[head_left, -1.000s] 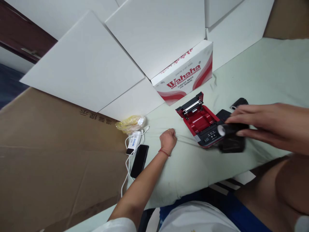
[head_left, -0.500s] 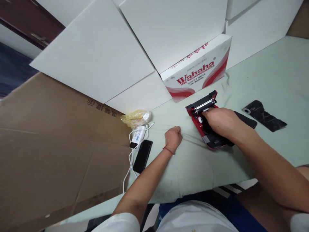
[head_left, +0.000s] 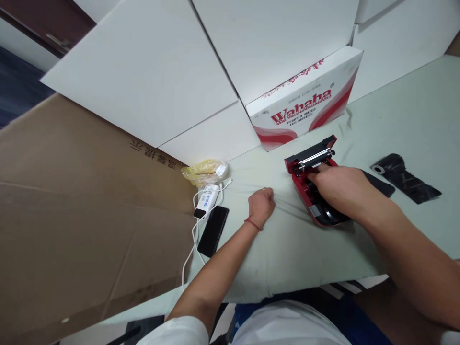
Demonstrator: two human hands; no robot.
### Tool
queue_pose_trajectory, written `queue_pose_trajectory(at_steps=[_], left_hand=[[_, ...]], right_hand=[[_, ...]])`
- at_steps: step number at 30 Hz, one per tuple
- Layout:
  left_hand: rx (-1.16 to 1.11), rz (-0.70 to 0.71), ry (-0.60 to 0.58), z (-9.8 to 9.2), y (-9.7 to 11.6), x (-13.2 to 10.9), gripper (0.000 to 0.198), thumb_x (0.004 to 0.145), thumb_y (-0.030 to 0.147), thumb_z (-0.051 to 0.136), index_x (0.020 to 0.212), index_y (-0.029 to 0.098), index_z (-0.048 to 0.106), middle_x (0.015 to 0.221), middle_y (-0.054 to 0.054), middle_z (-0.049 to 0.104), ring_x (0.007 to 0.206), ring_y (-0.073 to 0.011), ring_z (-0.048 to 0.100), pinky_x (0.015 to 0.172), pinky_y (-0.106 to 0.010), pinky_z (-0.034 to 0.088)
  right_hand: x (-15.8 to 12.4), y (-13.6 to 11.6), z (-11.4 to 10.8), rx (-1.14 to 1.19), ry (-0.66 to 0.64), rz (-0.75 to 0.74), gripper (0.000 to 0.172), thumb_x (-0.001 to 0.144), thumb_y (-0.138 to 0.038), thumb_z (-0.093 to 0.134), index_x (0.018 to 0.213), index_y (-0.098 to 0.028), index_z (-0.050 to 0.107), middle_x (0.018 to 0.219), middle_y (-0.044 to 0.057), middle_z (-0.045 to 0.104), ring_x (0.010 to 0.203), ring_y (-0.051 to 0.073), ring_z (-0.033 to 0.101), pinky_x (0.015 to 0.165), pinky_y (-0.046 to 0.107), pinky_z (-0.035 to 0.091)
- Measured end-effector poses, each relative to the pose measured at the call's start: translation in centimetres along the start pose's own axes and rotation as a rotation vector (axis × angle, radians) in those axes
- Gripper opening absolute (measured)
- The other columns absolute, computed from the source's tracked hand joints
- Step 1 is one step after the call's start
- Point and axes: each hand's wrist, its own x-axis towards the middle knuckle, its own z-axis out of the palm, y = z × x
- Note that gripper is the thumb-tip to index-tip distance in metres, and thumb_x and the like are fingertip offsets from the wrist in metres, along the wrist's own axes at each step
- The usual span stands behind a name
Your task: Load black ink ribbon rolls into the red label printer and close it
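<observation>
My right hand (head_left: 341, 191) reaches into a red and black portable receipt printer (head_left: 301, 182), whose lid stands open. Under its fingers a dark paper roll (head_left: 312, 189) sits in the compartment, mostly hidden. My left hand (head_left: 261, 207) rests as a closed fist on the cloth, holding nothing, with a red string around the wrist. A torn black wrapper (head_left: 404, 179) lies to the right of the printer, beyond a flat black case (head_left: 381, 186).
A black smartphone (head_left: 212, 231) and a white power bank (head_left: 206, 201) with a white cable lie left of my left hand, near a yellow plastic bag (head_left: 204, 172). A Wahaha water carton (head_left: 304, 103) stands behind the printer on the pale green cloth (head_left: 305, 258).
My right hand has come down from above the printer into its compartment with the roll. The black wrapper now lies flat on the cloth. My left fist has stayed put.
</observation>
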Motion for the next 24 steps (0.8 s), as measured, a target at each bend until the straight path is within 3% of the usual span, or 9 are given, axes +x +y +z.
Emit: queue_pose_trajectory(at_steps=[7, 11, 15, 21, 24], left_hand=[[0.005, 0.008, -0.011, -0.2, 0.1, 0.0, 0.024, 0.082, 0.005, 0.05, 0.083, 0.023, 0.066, 0.094, -0.004, 0.075, 0.093, -0.0211, 0.066, 0.072, -0.031, 0.039], [-0.003, 0.008, -0.006, -0.1, 0.0, 0.0, 0.024, 0.082, 0.005, 0.05, 0.083, 0.023, 0.066, 0.093, -0.004, 0.075, 0.092, -0.0211, 0.066, 0.071, -0.031, 0.038], [-0.008, 0.014, -0.005, 0.0, -0.2, 0.1, 0.025, 0.08, 0.004, 0.051, 0.083, 0.023, 0.067, 0.092, -0.004, 0.074, 0.092, -0.021, 0.066, 0.071, -0.031, 0.039], [-0.02, 0.022, 0.001, 0.1, -0.3, 0.1, 0.025, 0.081, 0.004, 0.051, 0.083, 0.024, 0.067, 0.092, -0.004, 0.075, 0.092, -0.0208, 0.066, 0.073, -0.03, 0.04], [-0.012, 0.013, 0.004, 0.1, -0.3, 0.1, 0.025, 0.081, 0.005, 0.05, 0.082, 0.024, 0.066, 0.092, -0.004, 0.075, 0.092, -0.0214, 0.066, 0.073, -0.031, 0.039]], right_hand=[[1.0, 1.7, 1.2, 0.132, 0.049, -0.075, 0.054, 0.095, -0.012, 0.039, 0.138, -0.027, 0.068, 0.13, 0.013, 0.065, 0.085, 0.023, 0.064, 0.063, 0.033, 0.031], [1.2, 1.9, 1.4, 0.07, 0.046, -0.032, 0.062, 0.089, -0.008, 0.043, 0.144, -0.028, 0.064, 0.122, 0.014, 0.065, 0.081, 0.023, 0.063, 0.059, 0.032, 0.024], [1.3, 2.2, 1.6, 0.076, 0.037, -0.08, 0.064, 0.084, -0.004, 0.044, 0.142, -0.024, 0.063, 0.124, 0.014, 0.065, 0.078, 0.02, 0.062, 0.059, 0.031, 0.026], [0.6, 2.7, 1.5, 0.014, 0.073, -0.102, 0.059, 0.091, -0.01, 0.044, 0.144, -0.028, 0.062, 0.14, 0.012, 0.063, 0.077, 0.02, 0.063, 0.057, 0.033, 0.025], [0.7, 2.3, 1.2, 0.002, 0.061, -0.078, 0.062, 0.091, -0.008, 0.04, 0.145, -0.029, 0.062, 0.134, 0.011, 0.067, 0.082, 0.024, 0.066, 0.057, 0.033, 0.026]])
